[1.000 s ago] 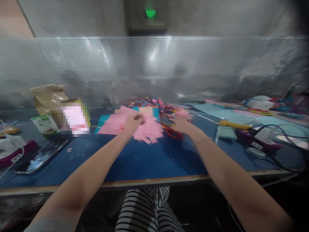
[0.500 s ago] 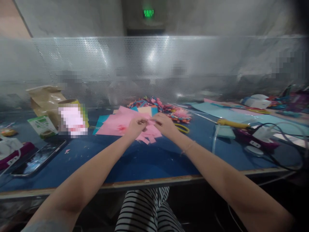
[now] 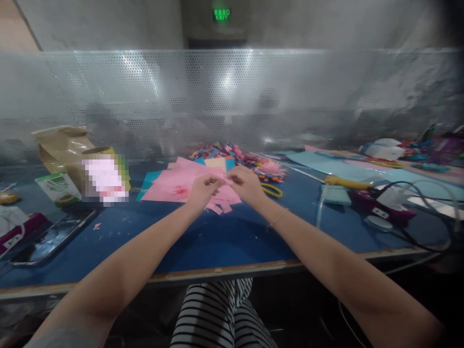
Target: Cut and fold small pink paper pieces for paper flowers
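My left hand [image 3: 203, 189] and my right hand [image 3: 245, 183] meet above a heap of pink paper sheets [image 3: 174, 185] on the blue table [image 3: 217, 239]. Both hands pinch a small pink paper piece [image 3: 225, 180] between their fingertips. Loose pink paper strips [image 3: 222, 207] lie just under the hands. A yellow-handled pair of scissors [image 3: 272, 190] lies on the table right of my right hand.
A pile of coloured paper bits [image 3: 232, 153] lies behind the sheets. At the left are a phone [image 3: 52, 237], a green packet [image 3: 58, 188] and a brown paper bag [image 3: 61, 147]. At the right are a yellow-handled tool [image 3: 344, 182], cables [image 3: 416, 203] and light blue sheets [image 3: 326, 166]. A perforated metal screen [image 3: 232, 96] backs the table.
My right hand left the red-handled scissors area at the right and came over to my left hand; both now pinch the pink piece. The view shifted slightly.
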`<state>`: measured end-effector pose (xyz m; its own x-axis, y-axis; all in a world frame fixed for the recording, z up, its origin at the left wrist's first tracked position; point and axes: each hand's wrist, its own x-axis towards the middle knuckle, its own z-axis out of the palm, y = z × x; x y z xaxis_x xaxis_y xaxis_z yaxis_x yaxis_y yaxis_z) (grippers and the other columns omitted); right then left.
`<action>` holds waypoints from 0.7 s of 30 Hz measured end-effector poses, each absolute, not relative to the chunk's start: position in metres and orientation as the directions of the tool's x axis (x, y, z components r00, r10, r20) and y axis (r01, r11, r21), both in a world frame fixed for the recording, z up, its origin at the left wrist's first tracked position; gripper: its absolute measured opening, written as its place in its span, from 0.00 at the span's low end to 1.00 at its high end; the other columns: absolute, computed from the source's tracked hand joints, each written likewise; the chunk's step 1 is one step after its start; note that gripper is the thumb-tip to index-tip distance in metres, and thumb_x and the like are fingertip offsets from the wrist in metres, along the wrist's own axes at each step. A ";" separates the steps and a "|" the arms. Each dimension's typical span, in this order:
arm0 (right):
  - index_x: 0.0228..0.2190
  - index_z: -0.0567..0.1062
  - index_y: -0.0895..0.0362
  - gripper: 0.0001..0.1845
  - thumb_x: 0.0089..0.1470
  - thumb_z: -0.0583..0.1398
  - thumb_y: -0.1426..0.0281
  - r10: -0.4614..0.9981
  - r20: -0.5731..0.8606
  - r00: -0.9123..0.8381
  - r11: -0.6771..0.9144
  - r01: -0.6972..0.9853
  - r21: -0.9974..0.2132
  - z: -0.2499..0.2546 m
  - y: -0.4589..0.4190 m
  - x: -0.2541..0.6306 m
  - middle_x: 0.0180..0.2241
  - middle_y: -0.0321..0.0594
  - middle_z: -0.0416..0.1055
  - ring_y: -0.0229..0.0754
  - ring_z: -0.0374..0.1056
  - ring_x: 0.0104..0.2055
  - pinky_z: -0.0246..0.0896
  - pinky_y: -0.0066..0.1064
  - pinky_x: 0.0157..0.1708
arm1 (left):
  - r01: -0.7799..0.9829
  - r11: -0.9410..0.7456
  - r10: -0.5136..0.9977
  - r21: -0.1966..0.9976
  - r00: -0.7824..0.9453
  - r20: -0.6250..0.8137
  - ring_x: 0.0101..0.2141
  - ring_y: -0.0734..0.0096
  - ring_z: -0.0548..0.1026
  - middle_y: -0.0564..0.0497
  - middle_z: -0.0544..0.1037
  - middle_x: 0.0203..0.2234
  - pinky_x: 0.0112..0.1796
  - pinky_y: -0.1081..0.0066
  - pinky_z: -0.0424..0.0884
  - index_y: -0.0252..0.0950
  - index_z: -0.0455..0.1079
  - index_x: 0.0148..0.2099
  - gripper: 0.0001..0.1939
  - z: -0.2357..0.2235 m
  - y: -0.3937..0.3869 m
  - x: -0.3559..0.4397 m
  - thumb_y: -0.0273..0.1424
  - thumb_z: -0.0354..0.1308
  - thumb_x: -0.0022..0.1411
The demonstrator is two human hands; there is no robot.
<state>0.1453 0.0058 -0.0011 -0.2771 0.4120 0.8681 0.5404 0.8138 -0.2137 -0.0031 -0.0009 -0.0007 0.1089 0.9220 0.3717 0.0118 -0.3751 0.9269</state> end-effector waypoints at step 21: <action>0.28 0.69 0.57 0.06 0.44 0.55 0.72 0.606 0.767 -0.211 0.765 0.419 -0.488 0.004 -0.004 0.136 0.32 0.41 0.65 0.38 0.62 0.36 0.62 0.31 0.32 | -0.093 -0.488 0.871 0.868 0.012 0.491 0.27 0.75 0.69 0.52 0.73 0.23 0.33 0.71 0.65 0.33 0.71 0.27 0.08 -0.005 0.003 -0.006 0.32 0.58 0.42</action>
<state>0.1356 -0.0041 0.0039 -0.2113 0.6056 0.7672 0.4194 0.7651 -0.4885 -0.0056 0.0031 -0.0049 0.0117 0.8713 0.4907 -0.0930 -0.4876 0.8681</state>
